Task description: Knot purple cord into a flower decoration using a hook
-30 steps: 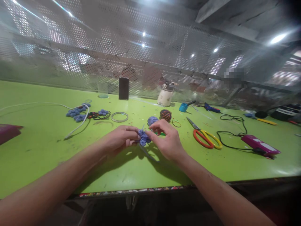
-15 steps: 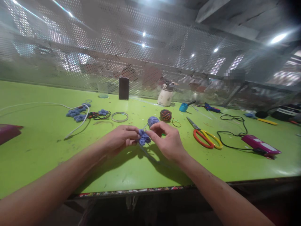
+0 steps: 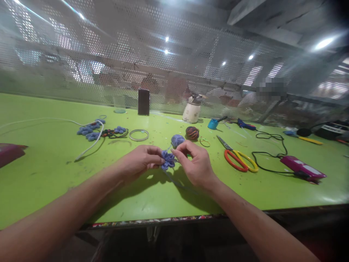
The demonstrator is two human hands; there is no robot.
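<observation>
Near the table's middle, my left hand (image 3: 143, 159) pinches the left side of a small crocheted flower (image 3: 168, 160) in purple-blue yarn, its looped petals facing me. My right hand (image 3: 195, 160) is closed, thumb and forefinger pressed together at the flower's upper right edge. What those fingertips hold is too small to make out; a bit of bright green shows inside the curled fingers. Just behind the flower lies a ball of purple-blue yarn (image 3: 177, 140), with a strand running down toward the flower. Below the hands a thin greyish line trails over the table.
Right of my hands lie scissors (image 3: 240, 160) and a magenta device (image 3: 302, 169) with a black cord. Behind stand a bottle (image 3: 192, 111), a phone (image 3: 143, 102) and a multicoloured yarn ball (image 3: 192, 133). Leftward are a ring (image 3: 139, 135), blue crocheted flowers (image 3: 91, 131) and a white cable (image 3: 92, 146).
The flower has turned more face-on, so its petals show more clearly. My right fingertips have shifted slightly right and up. My left hand keeps its pinch.
</observation>
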